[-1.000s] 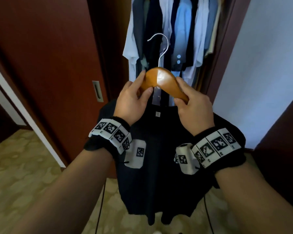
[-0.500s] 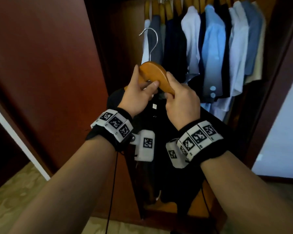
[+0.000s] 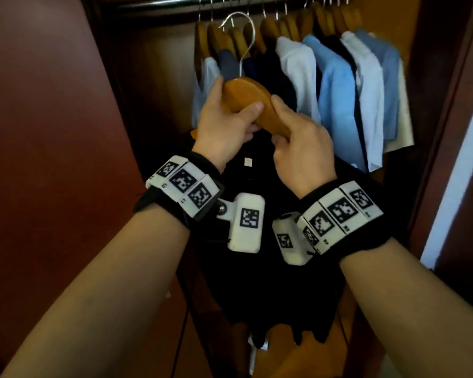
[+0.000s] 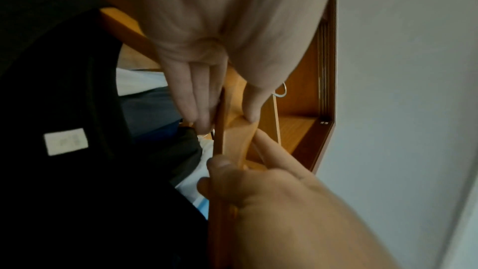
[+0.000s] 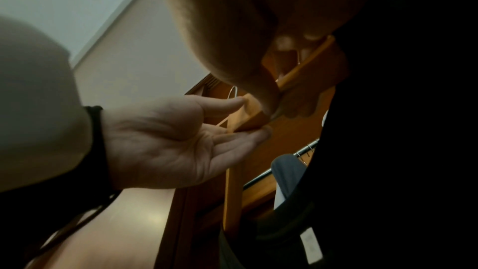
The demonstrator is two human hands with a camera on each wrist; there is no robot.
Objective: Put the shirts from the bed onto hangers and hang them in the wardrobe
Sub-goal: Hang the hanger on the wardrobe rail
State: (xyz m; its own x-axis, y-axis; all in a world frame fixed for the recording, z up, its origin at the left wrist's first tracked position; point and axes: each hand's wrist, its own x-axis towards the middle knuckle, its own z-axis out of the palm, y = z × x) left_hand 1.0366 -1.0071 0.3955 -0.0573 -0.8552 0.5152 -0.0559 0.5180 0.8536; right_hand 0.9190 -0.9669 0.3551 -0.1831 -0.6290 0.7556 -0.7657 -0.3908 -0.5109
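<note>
Hanging from a wooden hanger (image 3: 250,100) in the middle of the head view is a black shirt (image 3: 260,268), draped straight down between the two forearms with its little white neck tag facing the camera. Both hands have the hanger by its neck: the left hand (image 3: 224,129) pinches the wood between thumb on the near face and fingers behind, and the right hand (image 3: 298,148) is curled round the right shoulder of the hanger just beside it. I'd guess the two-handed hold is there to keep the hook (image 3: 241,36) pointing up and stop the shirt sliding off one side.

The hook sits just under the rail (image 3: 175,2) at the top of the frame, left of centre, in front of the hangers already up there. It isn't over the rail yet, so the hanging step looks about to happen, not done.

Further out, the wardrobe (image 3: 432,105) already holds a row of shirts (image 3: 336,105), white, blue and dark, bunched toward the upper right. The free stretch of rail is at the upper left, which is probably why the hook is aimed there. A dark red door (image 3: 52,132) fills the left side.
</note>
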